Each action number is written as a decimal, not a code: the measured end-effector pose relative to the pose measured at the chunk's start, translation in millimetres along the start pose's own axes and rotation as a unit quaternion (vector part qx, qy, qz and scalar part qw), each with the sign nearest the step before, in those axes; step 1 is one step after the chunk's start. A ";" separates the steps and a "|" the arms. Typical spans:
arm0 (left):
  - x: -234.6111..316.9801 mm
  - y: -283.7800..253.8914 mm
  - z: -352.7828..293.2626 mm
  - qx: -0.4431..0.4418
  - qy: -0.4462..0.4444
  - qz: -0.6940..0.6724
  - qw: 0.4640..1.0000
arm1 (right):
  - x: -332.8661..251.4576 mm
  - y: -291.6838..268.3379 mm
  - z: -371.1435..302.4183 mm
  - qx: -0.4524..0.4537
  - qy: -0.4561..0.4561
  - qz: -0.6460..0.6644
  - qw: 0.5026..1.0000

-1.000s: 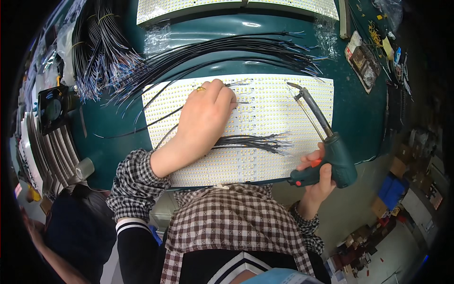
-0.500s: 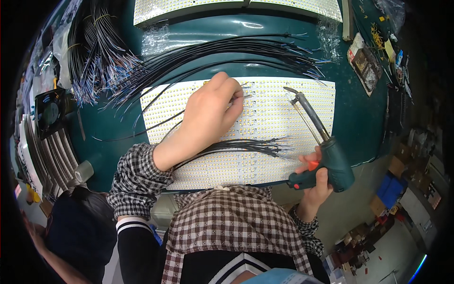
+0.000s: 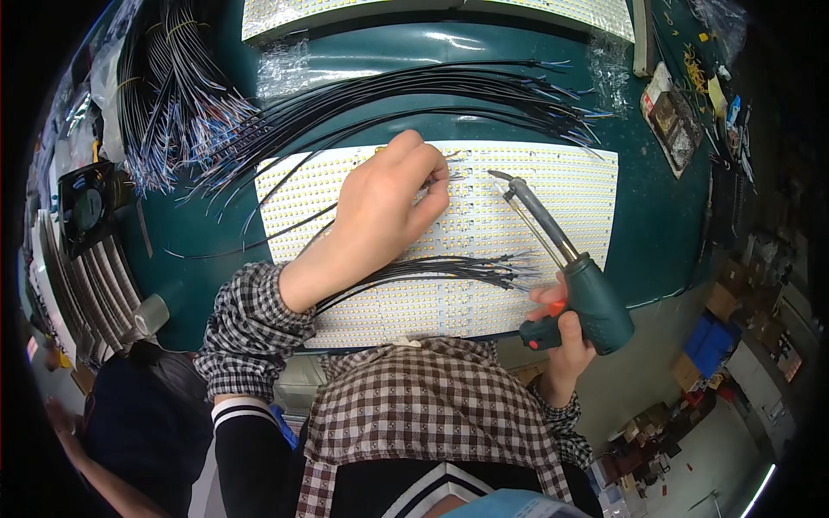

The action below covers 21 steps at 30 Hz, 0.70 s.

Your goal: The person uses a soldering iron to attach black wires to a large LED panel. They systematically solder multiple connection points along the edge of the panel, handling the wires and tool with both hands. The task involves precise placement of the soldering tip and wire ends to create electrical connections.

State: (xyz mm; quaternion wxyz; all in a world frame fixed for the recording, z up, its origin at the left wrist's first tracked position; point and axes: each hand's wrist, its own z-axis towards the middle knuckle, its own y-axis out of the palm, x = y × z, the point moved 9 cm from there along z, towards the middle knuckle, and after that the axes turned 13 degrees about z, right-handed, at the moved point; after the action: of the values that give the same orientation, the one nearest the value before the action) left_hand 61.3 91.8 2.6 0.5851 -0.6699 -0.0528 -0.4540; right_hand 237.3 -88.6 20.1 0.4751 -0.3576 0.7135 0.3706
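An LED panel [image 3: 574, 198], white with rows of small yellowish LEDs, lies in front of me. My left hand [image 3: 389, 192] rests over its upper middle, fingers pinched on a thin black cable [image 3: 294, 230]. The cable's thin wire ends poke out past my fingertips. My right hand [image 3: 570, 350] grips a dark green soldering gun [image 3: 602, 306] with a red trigger. Its dark tip points up and left above the panel, a short way right of my left fingers. Several black cables [image 3: 432, 269] lie across the panel below my left hand.
Behind the panel a bundle of black cables [image 3: 389, 86] with stripped ends lies on the green table [image 3: 207, 298]. More cable bundles [image 3: 186, 104] are at the far left, above a black fan [image 3: 86, 203]. Other LED panels [image 3: 345, 19] stand at the back. A stained pad [image 3: 672, 121] lies far right.
My right hand has moved left with the soldering gun, bringing its tip closer to my left fingers. My left hand keeps its pinch in nearly the same place.
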 end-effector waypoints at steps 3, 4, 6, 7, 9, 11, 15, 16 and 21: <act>1.4 -0.8 -0.7 0.008 0.008 0.010 1.000 | 1.7 1.7 -2.3 -0.008 0.025 -0.016 1.000; 1.3 -0.8 -0.6 0.010 0.008 0.009 1.000 | 3.1 2.0 -3.1 -0.011 0.037 -0.023 0.999; 1.0 0.1 -0.7 0.006 0.011 0.010 1.000 | 3.3 5.3 -2.6 0.001 0.049 0.010 0.999; 1.0 0.6 -0.8 0.005 0.012 0.012 1.000 | 4.0 7.0 -2.6 0.006 0.054 0.027 0.998; 2.0 0.3 -0.4 0.004 0.014 0.010 1.000 | 5.6 8.2 -4.2 0.017 0.065 0.026 0.997; 1.9 0.4 -0.1 0.003 0.016 0.006 1.000 | 6.2 8.1 -4.6 0.016 0.069 0.018 0.997; 1.7 1.0 -0.5 0.001 0.016 0.008 1.000 | 6.1 8.5 -2.5 0.011 0.071 0.008 0.997; 2.3 1.0 -0.5 0.000 0.016 0.010 1.000 | 6.0 8.7 -2.3 0.016 0.073 0.009 0.997; 2.7 0.5 -0.4 0.000 0.019 0.014 1.000 | 8.4 8.2 -2.1 0.020 0.076 -0.018 0.997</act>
State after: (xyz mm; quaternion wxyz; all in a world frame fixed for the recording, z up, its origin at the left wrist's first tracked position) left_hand 62.9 90.1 4.0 0.5920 -0.6621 -0.0325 -0.4583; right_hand 227.0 -87.9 14.3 0.4331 -0.3881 0.7480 0.3198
